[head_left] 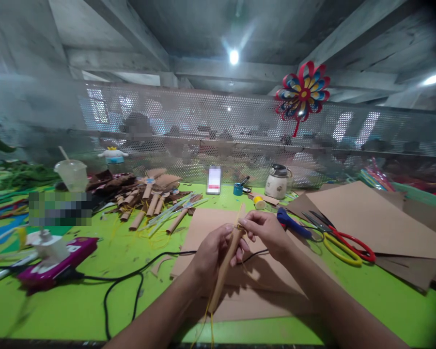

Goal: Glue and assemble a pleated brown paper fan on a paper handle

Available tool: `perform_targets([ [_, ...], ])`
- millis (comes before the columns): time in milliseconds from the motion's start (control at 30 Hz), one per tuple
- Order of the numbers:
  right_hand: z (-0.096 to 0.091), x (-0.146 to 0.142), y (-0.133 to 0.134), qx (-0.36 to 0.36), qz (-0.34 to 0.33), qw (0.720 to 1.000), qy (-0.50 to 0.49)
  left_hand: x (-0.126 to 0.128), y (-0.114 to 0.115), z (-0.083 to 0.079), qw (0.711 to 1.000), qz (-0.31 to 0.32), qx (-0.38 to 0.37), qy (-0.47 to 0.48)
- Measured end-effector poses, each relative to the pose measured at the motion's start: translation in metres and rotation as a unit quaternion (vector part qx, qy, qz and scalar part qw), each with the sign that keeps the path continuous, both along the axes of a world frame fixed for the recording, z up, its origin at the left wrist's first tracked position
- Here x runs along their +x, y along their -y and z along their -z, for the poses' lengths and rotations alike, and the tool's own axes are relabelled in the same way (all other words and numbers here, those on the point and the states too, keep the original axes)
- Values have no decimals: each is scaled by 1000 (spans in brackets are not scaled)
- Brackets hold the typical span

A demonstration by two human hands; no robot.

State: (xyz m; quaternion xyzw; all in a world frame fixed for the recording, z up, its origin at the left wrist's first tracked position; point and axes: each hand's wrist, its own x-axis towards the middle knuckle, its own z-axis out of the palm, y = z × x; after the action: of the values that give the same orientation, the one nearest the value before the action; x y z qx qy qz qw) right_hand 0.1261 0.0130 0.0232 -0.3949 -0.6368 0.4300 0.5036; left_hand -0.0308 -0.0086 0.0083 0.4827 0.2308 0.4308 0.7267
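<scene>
A slim brown paper tube point(223, 274) slants up from the front of the table, with yellow thread hanging from its lower end. My left hand point(215, 249) is wrapped round its upper part. At the tube's top end my right hand point(263, 230) pinches with thumb and forefinger; what lies between those fingertips is too small to make out. Thin thread trails below the right hand. Beneath both hands lies a sheet of brown paper point(207, 223).
Rolled paper tubes point(154, 203) are heaped at back left. Scissors point(343, 247), a blue-handled tool point(292, 224) and large brown sheets point(378, 218) lie right. A purple power strip point(58, 266) with a black cable point(131, 276) stretches from the left. A phone point(213, 180) and jug point(278, 182) stand behind.
</scene>
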Motion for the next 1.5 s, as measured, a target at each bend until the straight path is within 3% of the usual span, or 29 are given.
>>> perform_targets([
  [200,1,-4,2,19,6,1000,-23,4,-3,-5,992,-65,42,-97],
  [400,-2,-6,8,36,10,999,-24,2,-3,-7,992,-67,51,-89],
  [567,-6,-2,7,-38,57,995,-69,4,0,-5,993,-77,40,-75],
  [700,-12,2,4,-139,-55,973,-176,7,3,-6,993,-77,41,-81],
  [800,-17,3,3,-163,-83,950,-252,8,4,-7,993,-73,41,-88],
  [900,-19,3,2,-143,-77,947,-278,7,7,-9,994,-67,22,-82],
  [1067,-21,3,4,-102,-26,967,-234,4,12,-15,999,-35,-23,-32],
  [1333,-24,5,8,-47,-26,980,-192,4,15,-14,999,-21,-4,-27],
  [1500,-26,5,13,-10,-12,985,-173,4,19,-14,998,-43,10,-38],
])
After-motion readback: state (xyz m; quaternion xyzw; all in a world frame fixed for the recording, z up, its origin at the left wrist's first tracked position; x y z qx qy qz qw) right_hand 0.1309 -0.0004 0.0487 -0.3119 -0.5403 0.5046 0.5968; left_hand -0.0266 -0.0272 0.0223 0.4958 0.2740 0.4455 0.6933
